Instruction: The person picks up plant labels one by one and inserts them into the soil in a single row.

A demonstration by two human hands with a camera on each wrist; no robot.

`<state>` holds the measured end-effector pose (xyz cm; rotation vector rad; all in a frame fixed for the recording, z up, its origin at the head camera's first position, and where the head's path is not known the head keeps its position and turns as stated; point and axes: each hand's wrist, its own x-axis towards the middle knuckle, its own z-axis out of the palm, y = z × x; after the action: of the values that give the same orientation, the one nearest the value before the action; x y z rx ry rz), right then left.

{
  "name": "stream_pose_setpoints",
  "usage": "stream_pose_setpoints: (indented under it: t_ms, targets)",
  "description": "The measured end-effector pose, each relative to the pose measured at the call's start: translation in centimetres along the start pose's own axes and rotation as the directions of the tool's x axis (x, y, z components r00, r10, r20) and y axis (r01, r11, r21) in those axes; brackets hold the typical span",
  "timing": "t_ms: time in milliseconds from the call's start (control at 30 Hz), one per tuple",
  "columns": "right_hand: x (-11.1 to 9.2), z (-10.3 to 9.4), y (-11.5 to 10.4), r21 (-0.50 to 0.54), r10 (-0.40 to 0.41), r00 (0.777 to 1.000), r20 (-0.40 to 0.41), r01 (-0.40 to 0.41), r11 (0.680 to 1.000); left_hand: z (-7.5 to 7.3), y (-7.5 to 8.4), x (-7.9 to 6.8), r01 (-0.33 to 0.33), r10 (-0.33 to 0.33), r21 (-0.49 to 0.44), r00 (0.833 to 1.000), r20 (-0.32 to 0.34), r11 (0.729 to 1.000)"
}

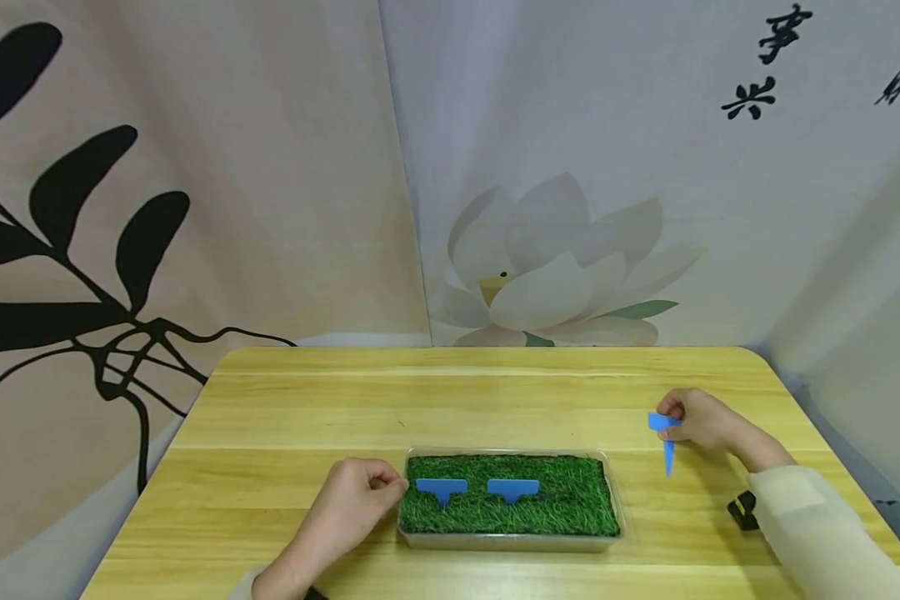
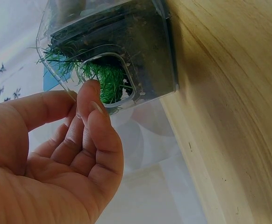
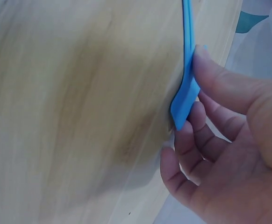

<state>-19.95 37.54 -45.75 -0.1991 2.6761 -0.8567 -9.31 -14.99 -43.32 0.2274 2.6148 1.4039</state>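
Observation:
Near the right side of the table, my right hand (image 1: 701,419) pinches a blue T-shaped plant label (image 1: 669,457) by its wide head, with the pointed stem hanging down. In the right wrist view, the thumb and fingers hold that label (image 3: 186,93) above the wood. My left hand (image 1: 356,504) is at the left end of a clear plastic box (image 1: 510,542). Its thumb and finger pinch the box's rim in the left wrist view. Green artificial grass (image 1: 570,492) fills the box. Two more blue plant labels stand in the grass, a left one (image 1: 441,486) and a middle one (image 1: 513,487).
The wooden table (image 1: 330,392) has rounded back corners. Behind it hangs a pale curtain (image 1: 285,167) with printed leaves and a flower. A small black object (image 1: 743,510) sits beside the right sleeve (image 1: 813,508).

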Motion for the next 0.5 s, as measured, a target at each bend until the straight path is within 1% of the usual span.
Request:
stream_pose_setpoints:
  t_ms: [233, 500]
  targets:
    - [0.12, -0.06, 0.36, 0.017, 0.011, 1.000, 0.005, -0.011, 1.000, -0.07, 0.02, -0.04, 0.002, -0.002, -0.002, 1.000, 0.003, 1.000]
    - [-0.35, 0.05, 0.89, 0.040, -0.022, 1.000, -0.003, 0.022, 0.999, -0.06, 0.07, -0.05, 0.000, 0.000, -0.005, 1.000, 0.007, 1.000]
